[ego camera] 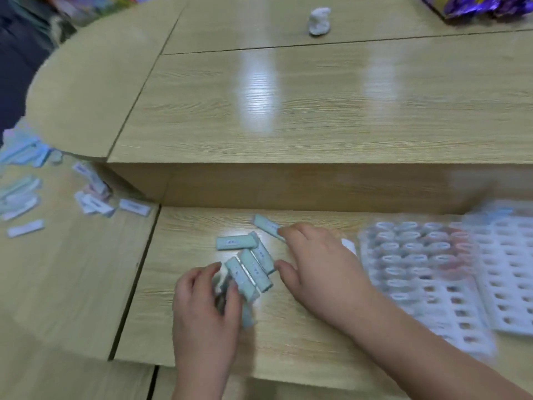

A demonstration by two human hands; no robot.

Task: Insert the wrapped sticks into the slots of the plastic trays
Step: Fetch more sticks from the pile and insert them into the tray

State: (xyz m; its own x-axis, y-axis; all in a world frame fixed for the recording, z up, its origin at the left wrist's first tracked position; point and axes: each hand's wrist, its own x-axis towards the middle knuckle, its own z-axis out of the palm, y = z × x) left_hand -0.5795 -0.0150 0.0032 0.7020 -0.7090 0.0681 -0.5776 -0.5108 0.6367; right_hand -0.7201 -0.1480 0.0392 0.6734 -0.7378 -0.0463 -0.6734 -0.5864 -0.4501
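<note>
Sticks (245, 280) bunched near the tabletop (288, 342) front edge, the left hand (204, 307) with its grip clenched round them, probably to load in a batch. Right hand (320, 264) released, its spread fingertips touching a loose stick (266, 225), likely raking it in. Trays (427, 272) at the right edge, blurred, partly filled.

Light wood desk (317, 111), raised shelf, glare

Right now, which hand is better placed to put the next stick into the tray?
Probably right. The right hand lies beside the tray, touching a loose stick; the left hand, farther off, grips a bundle.
</note>
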